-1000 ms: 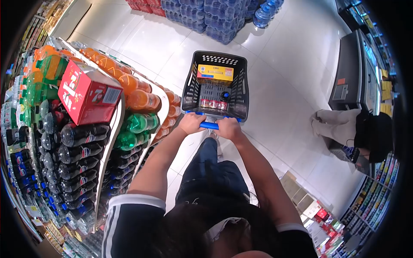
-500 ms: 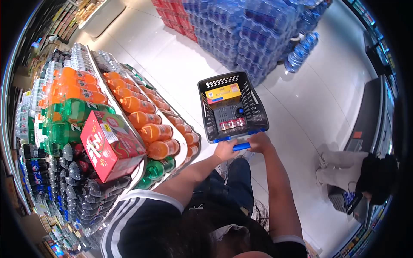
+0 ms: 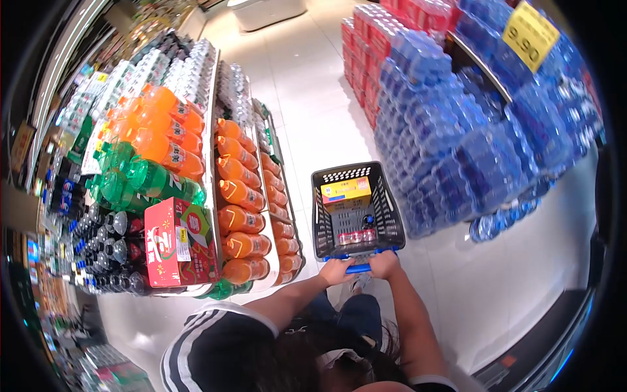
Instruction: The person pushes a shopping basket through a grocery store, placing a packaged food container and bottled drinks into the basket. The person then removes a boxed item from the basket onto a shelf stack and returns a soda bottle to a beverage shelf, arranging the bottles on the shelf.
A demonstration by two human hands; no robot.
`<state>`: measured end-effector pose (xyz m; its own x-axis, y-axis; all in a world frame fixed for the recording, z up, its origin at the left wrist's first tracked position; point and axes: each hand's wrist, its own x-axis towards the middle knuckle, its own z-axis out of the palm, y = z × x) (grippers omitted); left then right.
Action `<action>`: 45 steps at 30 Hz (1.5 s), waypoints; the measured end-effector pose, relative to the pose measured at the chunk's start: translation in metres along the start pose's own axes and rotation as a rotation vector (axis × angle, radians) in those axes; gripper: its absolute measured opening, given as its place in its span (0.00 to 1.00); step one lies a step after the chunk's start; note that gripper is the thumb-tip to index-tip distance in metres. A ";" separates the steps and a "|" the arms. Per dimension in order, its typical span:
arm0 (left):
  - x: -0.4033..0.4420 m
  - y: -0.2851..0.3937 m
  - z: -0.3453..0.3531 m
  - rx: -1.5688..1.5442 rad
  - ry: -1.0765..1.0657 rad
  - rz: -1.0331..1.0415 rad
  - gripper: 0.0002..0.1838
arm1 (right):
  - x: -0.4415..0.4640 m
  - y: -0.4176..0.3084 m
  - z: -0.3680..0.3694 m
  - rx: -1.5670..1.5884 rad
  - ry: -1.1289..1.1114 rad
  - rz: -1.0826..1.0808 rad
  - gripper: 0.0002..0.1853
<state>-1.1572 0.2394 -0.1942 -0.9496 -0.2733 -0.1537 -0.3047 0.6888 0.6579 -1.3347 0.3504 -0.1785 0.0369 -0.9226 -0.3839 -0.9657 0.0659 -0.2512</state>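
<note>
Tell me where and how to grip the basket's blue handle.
Grip the blue handle either side of its bare middle, where the left hand and right hand sit, probably best from the near side: it's a narrow crossbar at the basket's near end.

Left hand (image 3: 336, 272) and right hand (image 3: 384, 263) partly hide the handle (image 3: 358, 268)

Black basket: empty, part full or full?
Part full: the basket holds a yellow box, a dark item and a red pack, with bare bottom showing between.
</note>
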 end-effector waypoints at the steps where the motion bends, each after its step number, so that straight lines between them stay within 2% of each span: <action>1: 0.010 -0.005 -0.002 -0.002 0.034 -0.020 0.16 | 0.012 0.010 -0.002 -0.008 0.008 -0.023 0.14; 8: 0.074 -0.033 -0.039 0.055 0.139 -0.099 0.17 | 0.083 0.057 -0.068 -0.097 -0.064 -0.121 0.16; 13: 0.114 -0.059 -0.068 0.047 0.211 -0.093 0.17 | 0.141 0.095 -0.076 -0.082 0.126 -0.240 0.15; 18: 0.165 -0.112 -0.108 0.095 0.220 -0.091 0.16 | 0.219 0.126 -0.113 -0.141 0.147 -0.279 0.15; 26: 0.240 -0.188 -0.197 0.116 0.193 -0.151 0.20 | 0.339 0.146 -0.181 -0.151 -0.021 -0.222 0.15; 30: 0.272 -0.228 -0.238 0.152 0.392 -0.056 0.19 | 0.403 0.158 -0.208 -0.145 -0.014 -0.194 0.15; 38: 0.351 -0.318 -0.330 0.171 0.332 -0.060 0.20 | 0.531 0.185 -0.279 -0.148 0.001 -0.208 0.12; 43: 0.400 -0.359 -0.391 0.194 0.230 -0.184 0.23 | 0.611 0.206 -0.313 -0.134 0.015 -0.236 0.13; 45: 0.418 -0.375 -0.414 0.177 0.160 -0.273 0.26 | 0.635 0.208 -0.332 -0.108 -0.021 -0.158 0.14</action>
<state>-1.4093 -0.4107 -0.2000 -0.8122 -0.5552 -0.1794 -0.5668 0.6779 0.4683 -1.5979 -0.3483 -0.1792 0.1945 -0.9102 -0.3657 -0.9694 -0.1215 -0.2133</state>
